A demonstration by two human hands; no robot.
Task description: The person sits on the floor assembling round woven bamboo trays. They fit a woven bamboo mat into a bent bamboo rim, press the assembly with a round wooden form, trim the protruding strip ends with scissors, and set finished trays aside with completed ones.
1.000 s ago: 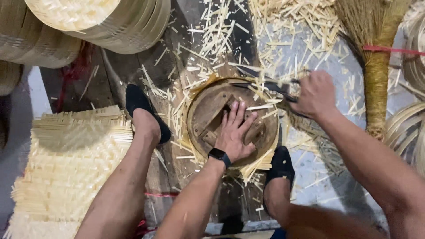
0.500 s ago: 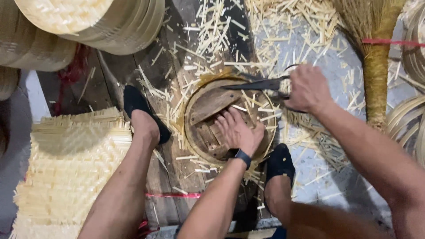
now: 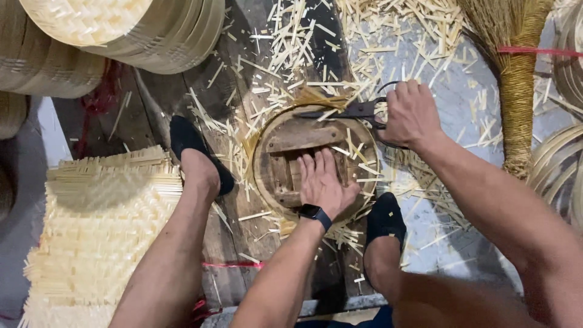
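The fingers (image 3: pixel 317 165) of the left hand (image 3: pixel 325 185) are spread flat and pressed on the round wooden mould with crossed slats (image 3: pixel 290 159), which is laid on the dark plank floor (image 3: pixel 152 115) between the two feet. Nothing is gripped by this hand; a black wristwatch (image 3: pixel 314 214) is worn just behind it. The right hand (image 3: pixel 412 114) is closed around the handles of a pair of large dark metal shears (image 3: pixel 349 110), held at the far rim of the wooden mould with the blades pointed leftward across its upper edge. A thin pale woven bamboo sheet (image 3: pixel 316 97) is seen bent up at that same far rim, just under the blades.

Short pale bamboo offcuts (image 3: pixel 285 42) are scattered around the wooden mould, thickest on its far side. A foot in a black slipper (image 3: pixel 194 152) is planted left of the mould, and another black slipper (image 3: pixel 384 220) is set at its near right. Further left of the mould a stack of square woven bamboo mats (image 3: pixel 100 225) is piled, and beyond it, at the upper left, stacked round woven bamboo trays (image 3: pixel 127 30) are lying. A straw broom bound with red cord (image 3: pixel 516 79) is resting well to the right of the mould.
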